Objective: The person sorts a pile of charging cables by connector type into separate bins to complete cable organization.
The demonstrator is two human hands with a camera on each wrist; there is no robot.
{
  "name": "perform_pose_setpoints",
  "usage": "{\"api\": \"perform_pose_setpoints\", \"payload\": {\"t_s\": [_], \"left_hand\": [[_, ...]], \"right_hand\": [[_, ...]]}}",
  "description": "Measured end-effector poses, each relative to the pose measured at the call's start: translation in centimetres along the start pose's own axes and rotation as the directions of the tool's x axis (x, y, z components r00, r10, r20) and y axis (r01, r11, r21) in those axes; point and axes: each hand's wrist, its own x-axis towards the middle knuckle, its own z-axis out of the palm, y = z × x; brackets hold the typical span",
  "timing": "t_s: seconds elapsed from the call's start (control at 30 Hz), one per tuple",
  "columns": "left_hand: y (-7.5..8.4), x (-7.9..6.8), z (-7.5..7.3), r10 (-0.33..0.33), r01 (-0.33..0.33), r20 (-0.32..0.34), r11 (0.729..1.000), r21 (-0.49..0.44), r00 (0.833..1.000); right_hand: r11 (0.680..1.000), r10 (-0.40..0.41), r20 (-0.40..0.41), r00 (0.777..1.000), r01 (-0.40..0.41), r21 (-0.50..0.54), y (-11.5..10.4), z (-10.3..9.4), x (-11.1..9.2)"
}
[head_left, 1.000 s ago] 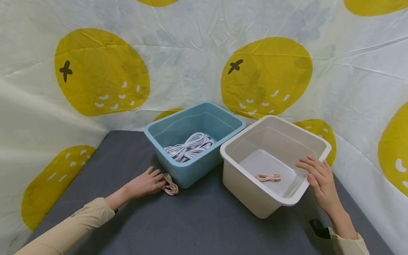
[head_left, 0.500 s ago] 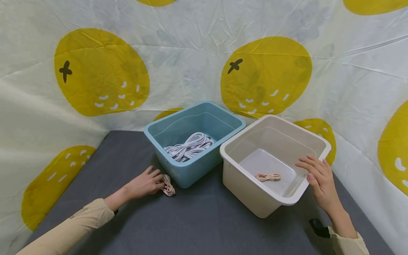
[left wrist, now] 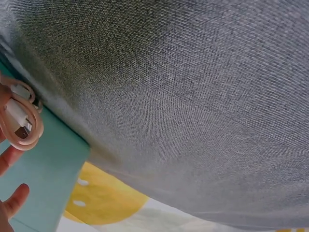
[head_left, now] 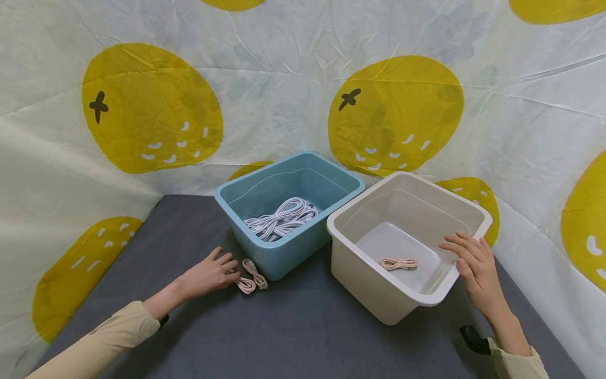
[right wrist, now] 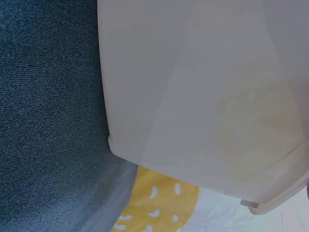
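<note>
My left hand (head_left: 218,272) pinches a coiled pale pink USB cable (head_left: 246,285) low over the table. In the left wrist view this cable (left wrist: 29,123) shows its loops and a white plug, with a thumb and fingers around it at the left edge. Right beside it, against the foot of the blue bin (head_left: 284,260), lies a second pink coiled cable (head_left: 255,272). Over the right rim of the beige bin (head_left: 364,284) rests my right hand (head_left: 479,273), its fingers extended over the inside. A pink coiled cable (head_left: 399,263) lies on that bin's floor.
Several white coiled cables (head_left: 284,216) fill the near part of the blue bin. Both bins stand side by side on a dark grey cloth-covered table (head_left: 293,331). A white curtain (head_left: 274,105) with yellow fruit prints hangs close behind them.
The left hand has drawn back slightly to the left with one pink cable. Two separate coils now show by the blue bin's foot. The right hand has stayed on the rim.
</note>
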Motion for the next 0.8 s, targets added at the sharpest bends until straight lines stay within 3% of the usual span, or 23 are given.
{"api": "perform_pose_setpoints", "payload": {"t_s": [0.47,0.8], "left_hand": [[-0.3,-0.7,-2.1,-0.056,0.056,-0.009,0.998,-0.038,0.998],[-0.9,-0.6,-4.1,-0.072,0.071,-0.063,0.997,-0.018,0.995]], "right_hand": [[1.0,-0.012,0.005,1.0,0.012,0.006,-0.1,0.0,0.0],[1.0,-0.016,0.009,1.0,0.016,0.01,0.0,-0.1,0.1]]}}
